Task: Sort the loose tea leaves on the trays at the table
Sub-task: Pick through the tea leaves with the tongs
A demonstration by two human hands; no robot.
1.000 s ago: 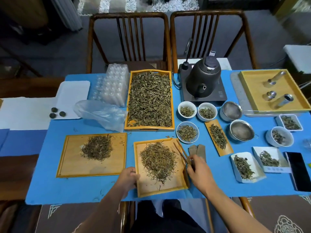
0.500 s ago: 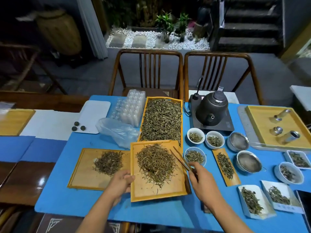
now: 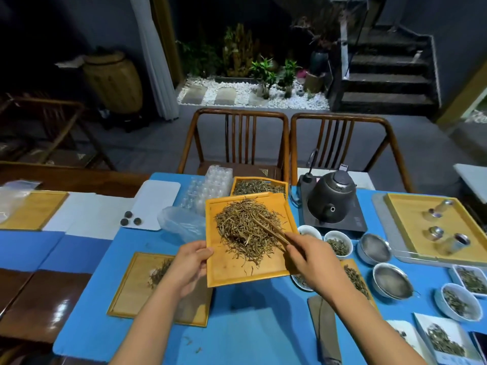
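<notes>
We hold the orange tray (image 3: 232,272) above the blue table (image 3: 258,327), its long axis running from us toward the kettle (image 3: 332,200), the far end tipped up and leaning slightly right. The pile of tea leaves (image 3: 245,227) covers the far and middle part of this tray; a few loose strands trail toward the near edge.

Left hand (image 3: 188,267): the fingers curl under the tray's left rim and the thumb presses on top, so the hand grips the tray at its near-left side.

Right hand (image 3: 312,262): the fingers pinch a pair of wooden tweezers (image 3: 271,227). The tweezers' long axis runs diagonally, the tips pointing away from us and to the left, lying on the right half of the leaf pile.

Relative to the held tray:
- Behind it, partly covered, lies a second tray of leaves (image 3: 259,186).
- Below and to its left, flat on the table, lies a wooden tray (image 3: 131,291) with a small heap of leaves, partly hidden by the left forearm.
- To its left lies a clear plastic bag (image 3: 179,225).
- To its right stand white bowls (image 3: 338,243) holding leaves and two metal strainers (image 3: 374,248).
- Near and to the right, a grey-brown cloth sleeve (image 3: 325,330) lies on the table, its long axis pointing toward us.
</notes>
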